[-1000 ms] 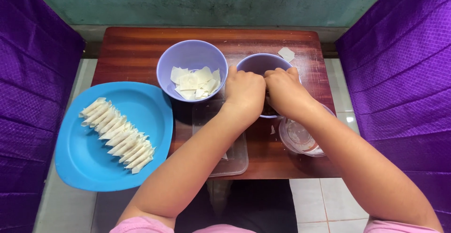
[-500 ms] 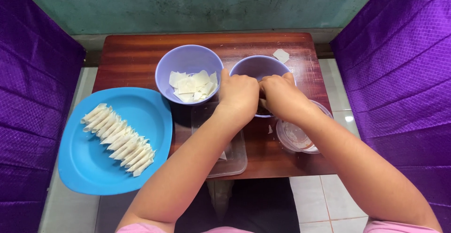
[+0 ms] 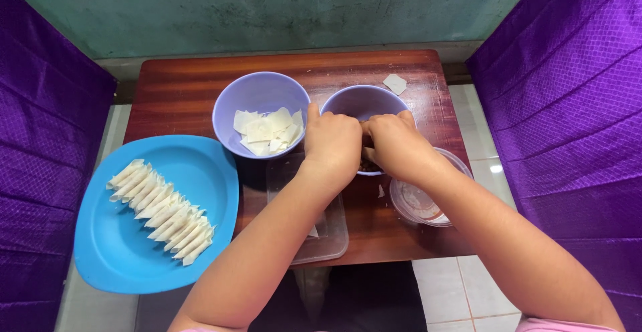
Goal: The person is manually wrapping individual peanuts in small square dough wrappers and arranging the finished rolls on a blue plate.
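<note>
My left hand (image 3: 332, 146) and right hand (image 3: 394, 146) meet over the purple bowl (image 3: 364, 102) near the tabletop's far edge, fingers curled together; what they pinch is hidden. The wrapper bowl (image 3: 257, 98) stands just left; the blue plate (image 3: 114, 238) overhangs the left edge.

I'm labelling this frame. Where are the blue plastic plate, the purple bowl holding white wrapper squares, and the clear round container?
blue plastic plate (image 3: 120, 252): head view, bare front part.
purple bowl holding white wrapper squares (image 3: 257, 90): head view, inner far wall.
clear round container (image 3: 418, 205): head view, its inside.
</note>
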